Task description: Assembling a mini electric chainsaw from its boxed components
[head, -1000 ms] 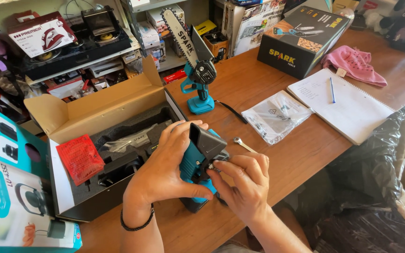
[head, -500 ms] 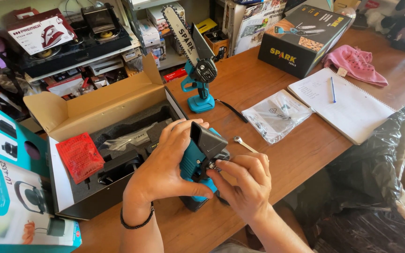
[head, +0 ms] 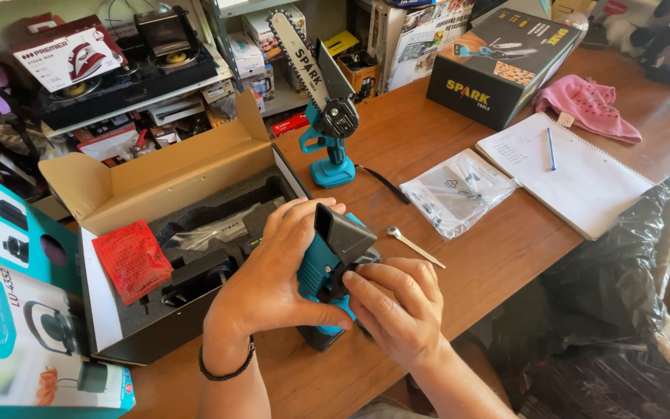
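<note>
Teal tool body: unmoved since prior frames, clamped by left hand; right hand fingertips pressed, apparently, on its side knob.

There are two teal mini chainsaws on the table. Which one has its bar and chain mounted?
The upright mini chainsaw standing alone behind the open cardboard box. The chainsaw body gripped by the left hand and right hand shows no bar.

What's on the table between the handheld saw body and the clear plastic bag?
A small metal wrench lies on bare wood between the teal saw body and the plastic bag, per the head view.
</note>
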